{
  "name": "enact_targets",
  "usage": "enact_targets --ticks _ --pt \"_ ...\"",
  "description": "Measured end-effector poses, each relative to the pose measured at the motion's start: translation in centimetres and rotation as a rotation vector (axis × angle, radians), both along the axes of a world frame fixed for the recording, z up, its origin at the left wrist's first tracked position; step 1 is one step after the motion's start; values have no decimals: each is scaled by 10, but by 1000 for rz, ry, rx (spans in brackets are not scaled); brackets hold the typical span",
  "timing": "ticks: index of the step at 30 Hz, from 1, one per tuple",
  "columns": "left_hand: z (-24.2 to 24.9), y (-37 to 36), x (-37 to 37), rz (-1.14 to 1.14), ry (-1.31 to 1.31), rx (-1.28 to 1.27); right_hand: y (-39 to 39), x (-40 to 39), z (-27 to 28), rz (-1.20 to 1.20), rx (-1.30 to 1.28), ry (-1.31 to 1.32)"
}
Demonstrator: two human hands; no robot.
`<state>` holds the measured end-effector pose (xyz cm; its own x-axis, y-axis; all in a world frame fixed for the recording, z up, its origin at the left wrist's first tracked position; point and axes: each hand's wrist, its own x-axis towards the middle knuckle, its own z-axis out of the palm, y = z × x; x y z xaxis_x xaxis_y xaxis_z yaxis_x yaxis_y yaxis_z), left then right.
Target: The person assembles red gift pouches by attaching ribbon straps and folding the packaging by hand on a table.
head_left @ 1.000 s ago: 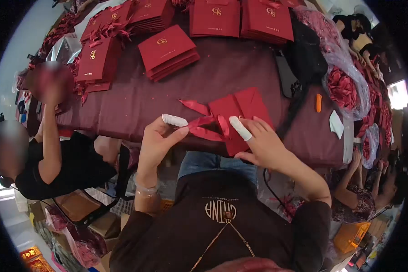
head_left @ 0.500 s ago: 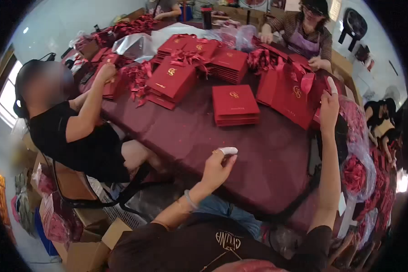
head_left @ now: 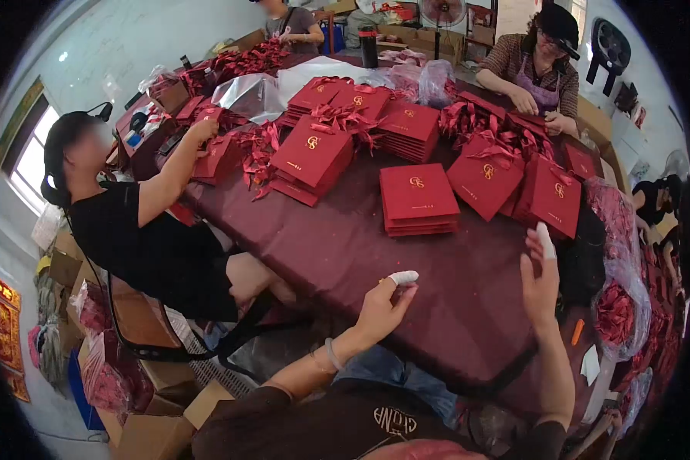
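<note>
Hands are hovering empty over the dark red tablecloth (head_left: pixel 445 284): the left hand (head_left: pixel 382 307) is hanging above the near edge with its fingers loosely curled and apart, gripping nothing, a white wrap showing on one fingertip and a pale band lying on the wrist. The right hand (head_left: pixel 540 276) is lifting higher and farther out, fingers upright and slightly spread, also holding nothing, with a white wrap on its raised finger. Nearest to it, just beyond the fingertips, a red paper bag (head_left: pixel 552 195) with a gold emblem is leaning tilted against another red bag (head_left: pixel 484 178) with a ribbon bow, both resting on the cloth and apart from the hand. Between the two hands and farther back, a flat stack of red bags (head_left: pixel 419 199) is lying on the table. A taller tilted stack (head_left: pixel 312 157) is sitting to the left of it, with loose red ribbons (head_left: pixel 257 153) spilling beside it. On the left side a person in a black shirt (head_left: pixel 142 238) is sitting and reaching an arm onto the table. At the far end a person in a striped top (head_left: pixel 533 65) is leaning over more red bags. At the right edge a clear sack of red ribbon (head_left: pixel 617 307) is bulging beside the table.
</note>
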<state>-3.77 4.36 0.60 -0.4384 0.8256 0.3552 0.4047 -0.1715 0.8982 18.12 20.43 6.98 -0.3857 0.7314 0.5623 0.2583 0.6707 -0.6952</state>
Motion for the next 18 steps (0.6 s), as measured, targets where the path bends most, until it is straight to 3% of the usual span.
enact_targets --ticks 1,5,8,12,14,15,18 --pt "6 0 -1 -37 -116 -19 -12 16 -3 -8 -23 -6" --pt "33 57 -42 80 688 218 -19 72 -27 -178 -96 52" --pt "28 93 -60 60 837 44 -13 88 -49 -288 -30 139" --pt "17 106 -67 -72 840 -251 17 58 -53 -100 -83 163" --pt "3 114 -74 -52 895 -242 2 78 -63 -160 -150 170" --pt "-2 112 -76 -5 903 -115 -13 97 -69 -225 -184 172" --pt "5 110 -77 -31 1027 -118 -16 94 -70 -151 -269 279"
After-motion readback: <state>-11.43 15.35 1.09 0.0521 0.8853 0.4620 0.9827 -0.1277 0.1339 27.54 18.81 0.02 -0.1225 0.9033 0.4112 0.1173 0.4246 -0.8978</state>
